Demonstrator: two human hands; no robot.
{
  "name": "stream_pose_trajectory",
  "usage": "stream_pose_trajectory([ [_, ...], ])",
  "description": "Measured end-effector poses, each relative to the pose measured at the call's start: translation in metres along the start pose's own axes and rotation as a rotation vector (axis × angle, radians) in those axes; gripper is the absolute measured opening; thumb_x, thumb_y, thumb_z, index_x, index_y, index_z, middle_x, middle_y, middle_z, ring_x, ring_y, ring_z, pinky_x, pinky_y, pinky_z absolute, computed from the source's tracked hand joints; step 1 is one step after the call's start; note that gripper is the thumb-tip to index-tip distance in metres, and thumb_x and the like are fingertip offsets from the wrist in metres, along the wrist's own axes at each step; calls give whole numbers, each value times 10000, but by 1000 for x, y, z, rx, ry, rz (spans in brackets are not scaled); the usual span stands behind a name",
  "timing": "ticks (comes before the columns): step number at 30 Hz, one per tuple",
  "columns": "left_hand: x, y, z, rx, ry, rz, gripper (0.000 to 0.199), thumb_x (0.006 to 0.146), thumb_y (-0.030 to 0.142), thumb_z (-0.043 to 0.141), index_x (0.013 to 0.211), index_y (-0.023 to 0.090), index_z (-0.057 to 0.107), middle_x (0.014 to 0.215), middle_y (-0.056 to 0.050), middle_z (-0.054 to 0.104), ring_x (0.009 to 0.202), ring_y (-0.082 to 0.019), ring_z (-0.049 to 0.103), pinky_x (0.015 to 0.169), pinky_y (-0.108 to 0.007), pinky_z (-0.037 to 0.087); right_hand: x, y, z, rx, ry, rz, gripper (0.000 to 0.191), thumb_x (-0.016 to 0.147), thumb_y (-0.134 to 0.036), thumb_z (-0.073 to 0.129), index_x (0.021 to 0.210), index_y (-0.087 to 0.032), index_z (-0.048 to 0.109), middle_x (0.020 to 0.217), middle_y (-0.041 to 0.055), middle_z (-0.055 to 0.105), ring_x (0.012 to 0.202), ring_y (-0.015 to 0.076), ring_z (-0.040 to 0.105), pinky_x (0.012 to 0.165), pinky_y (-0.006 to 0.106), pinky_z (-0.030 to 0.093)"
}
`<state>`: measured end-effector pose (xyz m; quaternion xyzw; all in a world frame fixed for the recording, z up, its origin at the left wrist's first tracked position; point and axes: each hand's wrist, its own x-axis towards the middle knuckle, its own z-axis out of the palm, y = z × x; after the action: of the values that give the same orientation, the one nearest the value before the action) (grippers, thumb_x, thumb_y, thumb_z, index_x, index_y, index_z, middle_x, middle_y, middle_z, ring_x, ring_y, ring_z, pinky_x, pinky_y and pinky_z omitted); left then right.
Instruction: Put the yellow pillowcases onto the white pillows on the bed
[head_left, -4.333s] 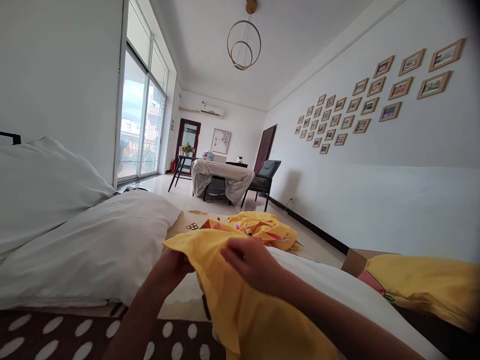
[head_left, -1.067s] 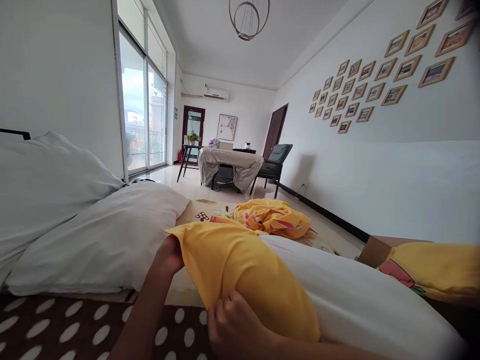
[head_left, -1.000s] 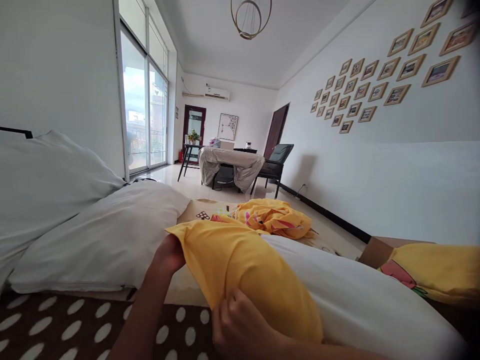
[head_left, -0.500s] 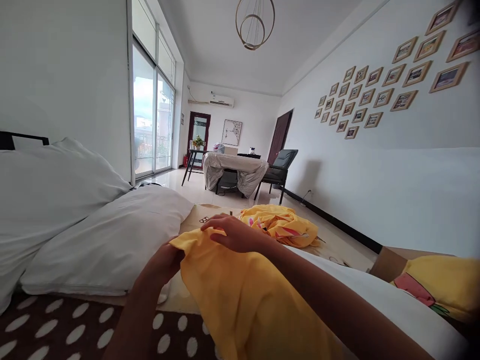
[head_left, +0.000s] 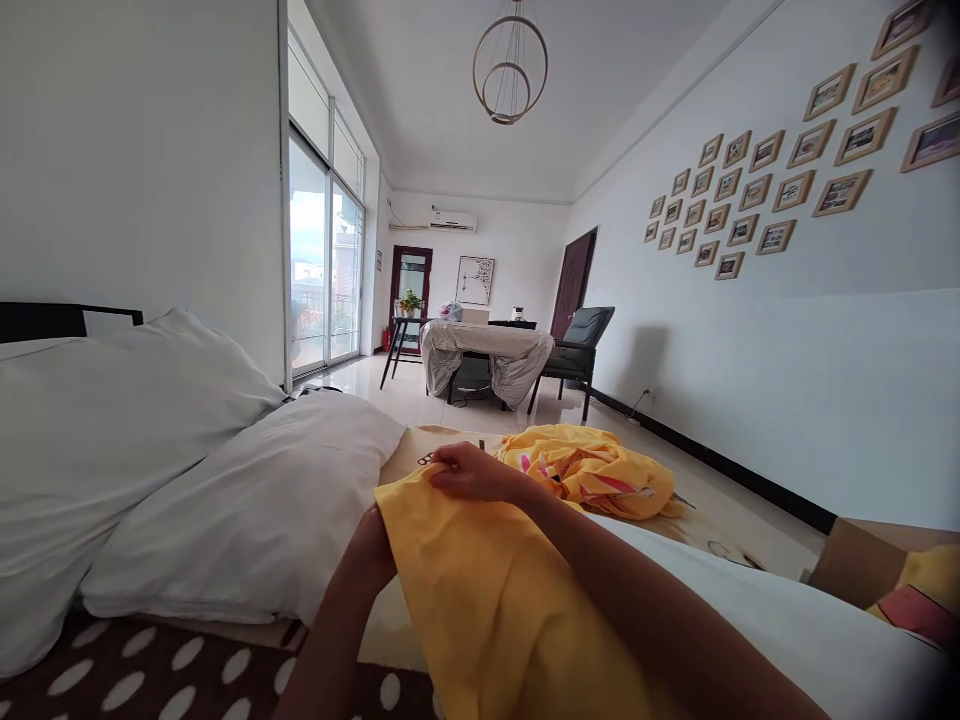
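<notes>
A plain yellow cloth (head_left: 495, 600) hangs between my hands and runs down toward the bottom of the view. My right hand (head_left: 469, 474) pinches its upper edge. Lower and to the left, my left hand (head_left: 375, 545) grips the corner, its fingers partly hidden behind the fabric. Just beyond the right hand lies a crumpled yellow printed cloth (head_left: 600, 465) with pink and white shapes. White pillows (head_left: 247, 510) lie to the left of my left hand.
Below is a brown, white-spotted cover (head_left: 180, 665). A white surface (head_left: 697, 575) stretches along the right, near a cardboard box (head_left: 859, 565) with yellow fabric. Further back stand a covered table (head_left: 487, 340) and a black chair (head_left: 581, 345).
My right hand's fingers have closed on the cloth's upper edge, which is now pulled straighter. The whole view has shifted, so the room appears slightly lower and further right.
</notes>
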<state>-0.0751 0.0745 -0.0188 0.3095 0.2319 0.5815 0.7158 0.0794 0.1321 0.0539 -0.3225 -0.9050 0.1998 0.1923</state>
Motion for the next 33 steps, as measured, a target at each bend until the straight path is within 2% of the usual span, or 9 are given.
stream_pose_trajectory([
  [3, -5, 0, -1, 108, -43, 39, 307, 650, 123, 668, 957, 98, 672, 786, -72, 691, 763, -212, 637, 628, -254, 475, -1, 1, 5, -17, 70, 3, 62, 765, -209, 516, 773, -168, 562, 674, -40, 515, 627, 93, 455, 577, 204, 353],
  [8, -11, 8, -11, 162, -148, -71, 285, 658, 127, 694, 943, 112, 691, 790, -54, 688, 712, -162, 616, 629, -229, 453, -9, -8, 12, -117, 224, -28, 106, 698, -167, 635, 796, -163, 594, 900, 29, 587, 784, 124, 502, 763, 260, 366],
  [10, -10, 10, -14, 115, -216, -100, 295, 675, 151, 689, 968, 118, 689, 846, -65, 693, 778, -183, 627, 701, -251, 467, -14, -17, 15, -181, 195, -3, 104, 731, -231, 628, 674, -161, 575, 783, 14, 577, 701, 112, 485, 688, 244, 352],
  [14, -3, 6, -10, 32, -290, -167, 349, 678, 192, 685, 1018, 114, 674, 923, -96, 697, 882, -242, 638, 792, -303, 476, -25, -37, 23, -295, 27, 179, 393, 850, -362, 466, 511, -164, 468, 542, -14, 462, 548, 98, 395, 549, 247, 271],
  [18, 0, -2, -2, 9, -239, -179, 380, 684, 207, 675, 1050, 106, 656, 918, -110, 702, 875, -260, 651, 800, -326, 491, -29, -47, 20, -193, -5, 326, 360, 821, -340, 474, 510, -167, 420, 529, -26, 433, 546, 91, 398, 527, 239, 268],
  [22, -4, -6, 6, 45, -139, -88, 387, 669, 184, 697, 1043, 96, 650, 882, -114, 707, 823, -249, 664, 768, -314, 505, -33, -48, 14, -135, -74, 341, 309, 757, -346, 532, 523, -173, 429, 521, -43, 409, 518, 83, 403, 481, 220, 262],
  [27, -3, -14, 12, 40, -71, 11, 297, 674, 212, 709, 944, 96, 666, 795, -102, 703, 755, -235, 667, 708, -307, 511, -35, -45, 25, -344, 97, 319, 155, 736, -212, 531, 590, -161, 523, 623, 19, 535, 606, 123, 458, 531, 252, 248],
  [30, 0, -18, 11, 38, -29, 50, 258, 654, 209, 716, 884, 103, 670, 747, -88, 693, 712, -221, 657, 667, -297, 504, -35, -41, 30, -364, 160, 316, 113, 762, -198, 514, 686, -150, 581, 705, 64, 596, 660, 149, 488, 553, 262, 250],
  [33, 1, -15, 7, 100, -19, 68, 285, 611, 206, 744, 870, 112, 672, 706, -58, 678, 657, -189, 634, 620, -267, 479, -36, -38, 29, -341, 192, 301, 113, 779, -207, 519, 711, -156, 594, 725, 55, 618, 664, 139, 493, 568, 249, 270],
])
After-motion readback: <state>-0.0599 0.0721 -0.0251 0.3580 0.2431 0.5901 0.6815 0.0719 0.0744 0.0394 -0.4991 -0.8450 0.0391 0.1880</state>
